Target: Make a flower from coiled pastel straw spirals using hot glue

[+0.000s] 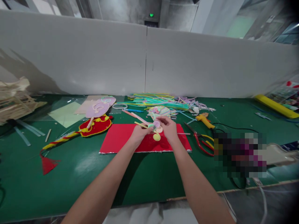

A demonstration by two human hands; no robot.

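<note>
Over a red board [121, 137] on the green table, both hands meet at a small cluster of pastel discs [157, 136] in yellow, purple, peach and green. My left hand [140, 132] has its fingers closed on the cluster's left side, where thin yellow and pink strips stick out. On the right side, my right hand [169, 127] pinches at the discs, its fingertips partly hidden. Just behind the hands lies a round striped pastel piece [159, 111]. A thin pale stick [184, 133] rests on the board's right part.
Pastel pipe cleaners [158, 101] lie along the back. To the left are a red and yellow tasselled fan [95, 126] and purple shapes [100, 106]. On the right are red-handled pliers [201, 141], a yellow glue gun [205, 119] and a yellow bar [277, 106].
</note>
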